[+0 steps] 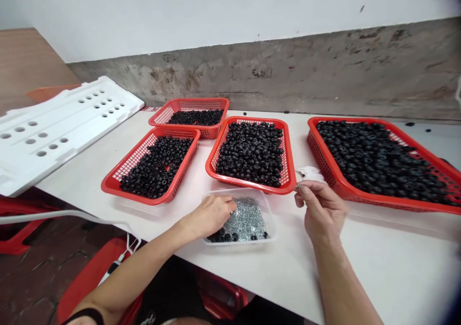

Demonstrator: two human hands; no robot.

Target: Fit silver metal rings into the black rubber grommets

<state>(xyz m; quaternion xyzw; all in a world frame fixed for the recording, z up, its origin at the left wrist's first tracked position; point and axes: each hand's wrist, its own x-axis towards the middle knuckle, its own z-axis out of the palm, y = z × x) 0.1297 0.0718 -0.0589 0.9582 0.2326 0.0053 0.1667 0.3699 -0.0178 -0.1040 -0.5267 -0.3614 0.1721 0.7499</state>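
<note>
My left hand (212, 214) is over the left side of a clear plastic box (272, 219), its fingers pinched together among small silvery metal parts (248, 219); what they hold is too small to name. Several black round pieces (225, 237) lie along the box's near edge. To the right of the box, my right hand (322, 207) is raised above the table, thumb and forefinger pinching a tiny metallic piece (298, 186). Just behind that hand are a crumpled white scrap (310, 173) and the near right corner of the middle red basket (252, 186), full of black round pieces.
Other red baskets with black pieces stand at the left (135, 198), back left (225, 105) and right (345, 190) of the white table (230, 272). A white panel with holes (72, 123) lies at the far left. A white cable (72, 213) crosses the lower left.
</note>
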